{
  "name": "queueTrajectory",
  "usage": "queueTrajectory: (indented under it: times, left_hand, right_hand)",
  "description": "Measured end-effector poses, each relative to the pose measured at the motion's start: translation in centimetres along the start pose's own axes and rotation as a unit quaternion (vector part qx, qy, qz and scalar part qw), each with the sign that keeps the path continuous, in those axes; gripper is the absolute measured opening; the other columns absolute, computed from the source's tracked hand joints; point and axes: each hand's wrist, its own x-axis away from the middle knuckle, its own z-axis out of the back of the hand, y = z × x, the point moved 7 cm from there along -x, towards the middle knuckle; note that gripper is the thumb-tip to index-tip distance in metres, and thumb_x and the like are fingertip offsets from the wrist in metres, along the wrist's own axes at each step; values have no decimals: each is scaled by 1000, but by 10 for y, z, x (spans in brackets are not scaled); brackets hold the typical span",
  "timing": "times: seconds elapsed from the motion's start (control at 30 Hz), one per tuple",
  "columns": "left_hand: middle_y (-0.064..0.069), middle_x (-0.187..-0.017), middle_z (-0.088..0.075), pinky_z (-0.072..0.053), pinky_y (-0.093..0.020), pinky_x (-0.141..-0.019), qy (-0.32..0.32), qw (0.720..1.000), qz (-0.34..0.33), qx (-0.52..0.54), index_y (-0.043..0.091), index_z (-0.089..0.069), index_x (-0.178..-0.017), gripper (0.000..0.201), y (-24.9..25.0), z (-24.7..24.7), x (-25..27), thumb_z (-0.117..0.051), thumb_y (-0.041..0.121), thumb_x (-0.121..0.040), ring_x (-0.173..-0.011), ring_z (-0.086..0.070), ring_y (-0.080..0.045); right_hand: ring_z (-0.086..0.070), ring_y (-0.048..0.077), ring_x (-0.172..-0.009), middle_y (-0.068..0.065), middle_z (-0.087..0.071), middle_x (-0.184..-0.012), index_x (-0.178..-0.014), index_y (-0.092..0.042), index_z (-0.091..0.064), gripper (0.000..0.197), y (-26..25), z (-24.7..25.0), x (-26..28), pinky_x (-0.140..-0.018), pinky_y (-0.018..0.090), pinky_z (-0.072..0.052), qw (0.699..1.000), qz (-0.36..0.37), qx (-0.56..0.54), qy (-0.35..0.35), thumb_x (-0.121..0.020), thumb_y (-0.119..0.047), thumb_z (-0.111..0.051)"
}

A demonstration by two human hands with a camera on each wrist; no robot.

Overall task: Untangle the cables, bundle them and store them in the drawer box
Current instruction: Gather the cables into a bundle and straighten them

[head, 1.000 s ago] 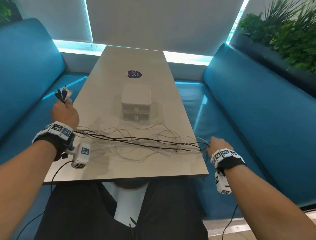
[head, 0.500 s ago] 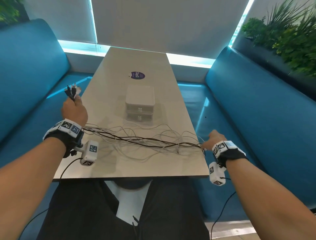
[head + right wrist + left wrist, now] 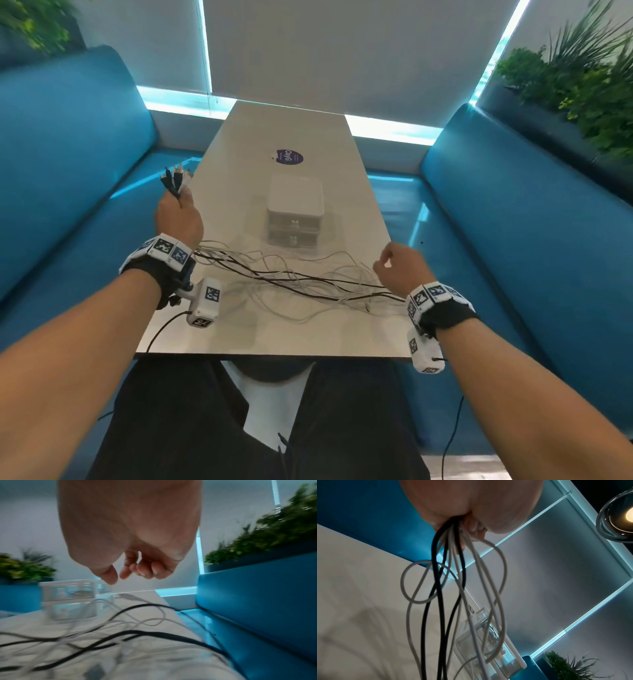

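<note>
Several white and black cables (image 3: 291, 284) lie in a loose tangle across the near part of the table (image 3: 239, 337). My left hand (image 3: 178, 219) grips one end of the bunch at the table's left edge, and the plugs (image 3: 174, 178) stick up above the fist. In the left wrist view the cables (image 3: 440, 601) hang down from the closed fingers. My right hand (image 3: 399, 262) hovers above the cables near the right edge with its fingers (image 3: 144, 570) loosely curled and holding nothing. The white drawer box (image 3: 295, 209) stands mid-table beyond the cables, both drawers closed.
A round purple sticker (image 3: 289, 157) lies on the table beyond the box. Blue benches run along the left (image 3: 68, 171) and right (image 3: 531, 222) sides. Green plants (image 3: 582, 78) stand behind the right bench. My lap is under the near table edge.
My right hand has left the cable ends at the right table edge, risen and moved forward over the table. My left hand still grips its bunch and has shifted slightly forward.
</note>
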Motion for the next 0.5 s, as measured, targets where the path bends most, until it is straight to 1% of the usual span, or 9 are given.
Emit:
queueTrajectory:
  times: [0.07, 0.1, 0.2, 0.23, 0.3, 0.33, 0.4, 0.47, 0.5]
  left_hand:
    - [-24, -118, -63, -49, -45, -92, -11, 1000, 6, 16, 2, -58, -122, 45, 0, -3, 2, -37, 37, -105, -106, -59, -44]
    - [-24, -113, -64, -52, -49, -90, -16, 1000, 7, 22, 5, -59, -120, 46, -3, -7, 2, -37, 42, -104, -101, -61, -45]
    - [-28, -105, -64, -57, -57, -79, -32, 999, 11, 41, 16, -59, -115, 52, -30, -25, -13, -36, 58, -94, -91, -64, -48]
    - [-31, -106, -63, -58, -58, -75, -43, 998, 16, 51, 17, -59, -115, 55, -34, -29, -14, -36, 61, -91, -90, -63, -50]
    - [-34, -105, -60, -60, -57, -66, -65, 995, 20, 71, 13, -57, -122, 53, -15, -26, 5, -38, 54, -95, -86, -61, -53]
    - [-31, -95, -60, -61, -52, -62, -76, 994, 21, 79, 11, -56, -124, 48, -2, -24, 15, -38, 48, -99, -77, -61, -49]
    - [-9, -72, -55, -58, -42, -59, -98, 990, 14, 96, 16, -59, -116, 36, 10, -29, 25, -40, 42, -102, -61, -56, -29]
    - [4, -61, -49, -48, -41, -62, -118, 984, 8, 134, 25, -59, -95, 27, 14, -33, 29, -42, 46, -97, -56, -48, -23]
    - [6, -59, -46, -44, -41, -64, -127, 981, 8, 145, 26, -57, -88, 26, 16, -34, 30, -42, 47, -96, -57, -46, -22]
  right_hand:
    - [-55, 20, -87, -2, -60, -91, -85, -23, -57, 12, -34, -6, 3, -78, 33, -46, 997, 73, -18, 2, -83, -35, -61]
    - [-55, 19, -86, -2, -59, -89, -86, -22, -58, 13, -53, -9, 5, -76, 32, -45, 993, 112, -30, 4, -84, -34, -62]
    - [-53, 15, -82, -2, -56, -90, -92, -20, -61, 19, -113, -25, 12, -77, 31, -45, 974, 221, -52, -20, -85, -36, -65]
    - [-54, 15, -87, -2, -57, -95, -98, -20, -61, 25, -132, -33, 15, -81, 32, -46, 967, 247, -55, -35, -84, -40, -66]
    - [-53, 17, -107, 0, -56, -116, -117, -20, -59, 46, -171, -48, 23, -94, 33, -45, 955, 282, -56, -67, -82, -48, -67]
    - [-48, 18, -120, 1, -53, -129, -129, -20, -54, 59, -189, -55, 27, -101, 34, -40, 950, 295, -56, -85, -81, -52, -69]
    - [-40, 19, -134, 2, -43, -147, -146, -19, -39, 83, -223, -69, 36, -110, 35, -33, 941, 310, -57, -127, -78, -54, -72]
    - [-42, 21, -135, 3, -43, -151, -149, -18, -34, 89, -246, -83, 39, -111, 36, -35, 935, 308, -73, -157, -77, -50, -75]
    - [-48, 21, -131, 3, -48, -147, -147, -18, -36, 84, -251, -87, 38, -108, 35, -39, 937, 292, -95, -164, -78, -45, -76]
